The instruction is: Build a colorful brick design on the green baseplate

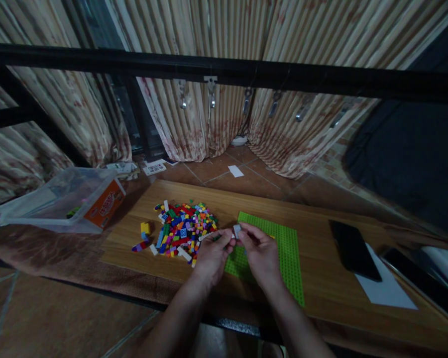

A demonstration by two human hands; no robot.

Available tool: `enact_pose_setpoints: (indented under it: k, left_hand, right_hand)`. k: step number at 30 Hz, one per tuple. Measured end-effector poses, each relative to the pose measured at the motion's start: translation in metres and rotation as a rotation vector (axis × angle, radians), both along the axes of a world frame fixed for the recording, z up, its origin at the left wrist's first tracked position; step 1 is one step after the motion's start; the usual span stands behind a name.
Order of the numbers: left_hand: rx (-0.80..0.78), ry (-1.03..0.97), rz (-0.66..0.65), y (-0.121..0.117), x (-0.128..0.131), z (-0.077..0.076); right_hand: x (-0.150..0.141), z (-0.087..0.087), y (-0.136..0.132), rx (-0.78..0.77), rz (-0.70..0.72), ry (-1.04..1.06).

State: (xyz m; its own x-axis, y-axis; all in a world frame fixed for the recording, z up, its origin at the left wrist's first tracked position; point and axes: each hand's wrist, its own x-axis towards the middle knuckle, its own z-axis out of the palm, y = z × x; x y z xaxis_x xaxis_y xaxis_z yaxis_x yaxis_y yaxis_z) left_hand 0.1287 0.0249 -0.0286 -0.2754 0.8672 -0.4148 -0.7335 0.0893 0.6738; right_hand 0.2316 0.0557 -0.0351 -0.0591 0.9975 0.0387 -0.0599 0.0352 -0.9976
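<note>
Working at the middle of the frame, just below its centre, we bring our two hands close together over a small grey brick (237, 230). Our right hand (261, 251) holds this brick between thumb and finger, in a narrow pinch. Our left hand (214, 253) has also its fingertips drawn narrow, directly beside the brick, but we cannot tell if it grips a piece too, because the detail there is too small.

Under the hands, right of the centre, lies the green studded plate (289, 248), partly covered by our right hand and wrist. A loose heap of coloured bricks (186, 228) spreads left of the hands, on the same wooden surface (315, 238). Farther away, at the left side of the frame, stands a clear plastic box (52, 214). In the lower right, a dark phone (354, 249) lies partly over a white paper (392, 288).

We judge that the step in hand is a fine handling of the grey brick with the fingertips, above the plate. The next move, in our opinion, calls for a light, steady pinch and exact turning of the brick.
</note>
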Motion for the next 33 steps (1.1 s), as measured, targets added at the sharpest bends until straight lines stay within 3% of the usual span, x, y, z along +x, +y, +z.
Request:
enact_pose_setpoints:
  k: [6,11,15,20,23,28,33]
  left_hand:
    - [-0.056,-0.09,-0.025,0.001,-0.013,0.007]
    - [-0.085,-0.139,-0.008,0.006,-0.021,0.01]
    - [-0.079,-0.133,-0.035,0.009,-0.017,0.007]
    - [-0.085,-0.11,-0.067,0.011,-0.011,0.006]
    - [-0.095,-0.099,-0.067,0.012,-0.008,0.007]
    - [-0.077,-0.074,-0.108,0.013,-0.005,0.008]
    - [-0.05,-0.049,-0.122,0.013,-0.005,0.005]
  right_hand:
    - [0.042,0.011,0.019,-0.339,0.045,0.466]
    - [0.08,0.017,0.031,-0.44,0.059,0.597]
    - [0.089,0.011,0.03,-0.314,0.018,0.371]
    - [0.091,-0.003,0.027,-0.055,-0.104,-0.262]
    - [0.094,-0.008,0.027,0.049,-0.068,-0.535]
    - [0.097,-0.009,0.026,0.11,0.042,-0.703]
    - [0.091,-0.009,0.023,0.253,0.12,-0.73]
